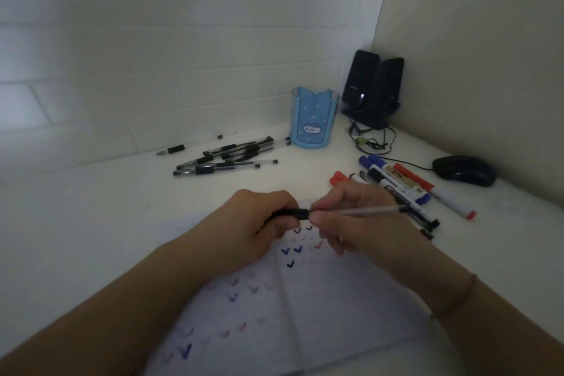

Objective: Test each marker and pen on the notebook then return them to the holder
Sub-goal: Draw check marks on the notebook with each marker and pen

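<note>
Forearms frame the notebook (305, 299), whose page carries rows of blue, red and black ticks. Above it, the left hand (253, 223) is curled around a black cap (294, 213), while the right hand (351, 217) pinches the clear pen (366, 210) just behind the tip, barrel pointing to 3 o'clock. Cap and tip meet; whether going on or coming off cannot be told. The holder (314, 116) stands empty-looking at 12 o'clock, loose pens (225, 157) at 11, markers (406, 183) at 2. A skewed push could jam the cap or ink a finger; mixing tested and untested piles is another risk.
</note>
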### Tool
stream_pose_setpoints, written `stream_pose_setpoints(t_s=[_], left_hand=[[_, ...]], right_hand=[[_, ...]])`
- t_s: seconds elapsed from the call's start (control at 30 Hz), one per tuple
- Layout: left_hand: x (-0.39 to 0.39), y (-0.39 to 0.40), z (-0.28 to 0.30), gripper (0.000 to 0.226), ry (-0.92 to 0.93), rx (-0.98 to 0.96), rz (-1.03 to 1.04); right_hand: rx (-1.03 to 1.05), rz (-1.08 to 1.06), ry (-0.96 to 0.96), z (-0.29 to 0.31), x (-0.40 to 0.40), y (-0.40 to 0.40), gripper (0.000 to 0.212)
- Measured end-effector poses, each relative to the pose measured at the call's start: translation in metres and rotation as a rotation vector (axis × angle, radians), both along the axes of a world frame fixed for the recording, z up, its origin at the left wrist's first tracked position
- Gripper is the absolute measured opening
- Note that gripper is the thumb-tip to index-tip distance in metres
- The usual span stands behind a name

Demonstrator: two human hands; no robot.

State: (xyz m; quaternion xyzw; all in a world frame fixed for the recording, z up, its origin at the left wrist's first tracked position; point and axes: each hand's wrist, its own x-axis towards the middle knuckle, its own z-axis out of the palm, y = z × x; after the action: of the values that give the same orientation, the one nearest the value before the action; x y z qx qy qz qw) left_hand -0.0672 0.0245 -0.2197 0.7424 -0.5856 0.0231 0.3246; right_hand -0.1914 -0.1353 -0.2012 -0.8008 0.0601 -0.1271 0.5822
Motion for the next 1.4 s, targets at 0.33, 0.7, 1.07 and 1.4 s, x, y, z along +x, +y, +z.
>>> stream_pose_setpoints(t_s=[0.33,0.7,1.07,1.4], left_hand=[[0.001,-0.022,0.039,0.061,0.025,0.726,0.072],[-0.182,-0.215,0.081,0.029,-0.719,0.352,-0.332],[-0.301,-0.226,-0.016,0.037,-0.611,-0.040,-0.873],[-0.246,-0.221,-0.002,0.045,-0.617,0.006,-0.653]], right_hand=[[0.068,-0.276,-0.031,0.027,-0.039,-0.028,0.012],[-0.059,-0.855,-0.326,0.046,-0.292,-0.093,0.027],[-0.334,-1.140,0.319,-0.089,-0.453,-0.109,0.028],[-0.424,-1.141,0.314,-0.081,-0.400,-0.132,0.026]])
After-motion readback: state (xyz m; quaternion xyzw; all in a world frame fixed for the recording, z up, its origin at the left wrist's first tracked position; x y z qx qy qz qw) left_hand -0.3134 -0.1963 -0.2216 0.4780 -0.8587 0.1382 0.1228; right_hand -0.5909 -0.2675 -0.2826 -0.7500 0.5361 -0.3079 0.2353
